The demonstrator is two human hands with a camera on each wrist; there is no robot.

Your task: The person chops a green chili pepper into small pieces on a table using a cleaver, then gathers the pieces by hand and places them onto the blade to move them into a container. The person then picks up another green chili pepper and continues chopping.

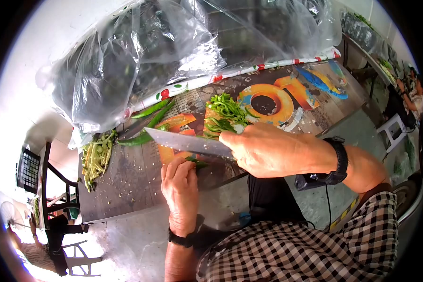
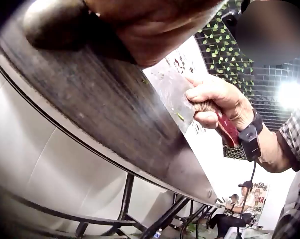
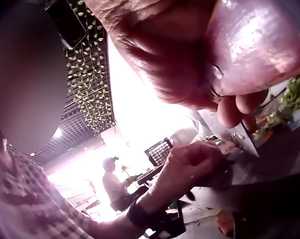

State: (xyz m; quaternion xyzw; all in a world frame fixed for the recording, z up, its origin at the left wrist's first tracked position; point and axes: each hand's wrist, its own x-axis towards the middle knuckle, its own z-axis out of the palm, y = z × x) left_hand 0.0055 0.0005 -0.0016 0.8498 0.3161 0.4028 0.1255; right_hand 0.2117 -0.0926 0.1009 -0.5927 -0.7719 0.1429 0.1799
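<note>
My right hand (image 1: 279,149) grips a knife (image 1: 185,142) by its handle; the broad blade is raised over the table and points left. In the left wrist view, the reddish knife handle (image 2: 227,130) sits in the fist, and green bits cling to the blade. My left hand (image 1: 179,188) rests at the table's near side with curled fingers, holding a piece of green pepper (image 1: 198,162) that shows past the fingertips, below the blade. Just beyond the blade lies a heap of sliced green pepper (image 1: 228,109). Whole long green peppers (image 1: 148,111) lie farther left.
A pile of pale green pepper cores (image 1: 97,162) lies at the left end of the patterned table (image 1: 127,188). Clear plastic sheeting (image 1: 145,56) covers the back. Other people (image 1: 42,251) sit at tables to both sides. A white stool (image 1: 397,129) stands at right.
</note>
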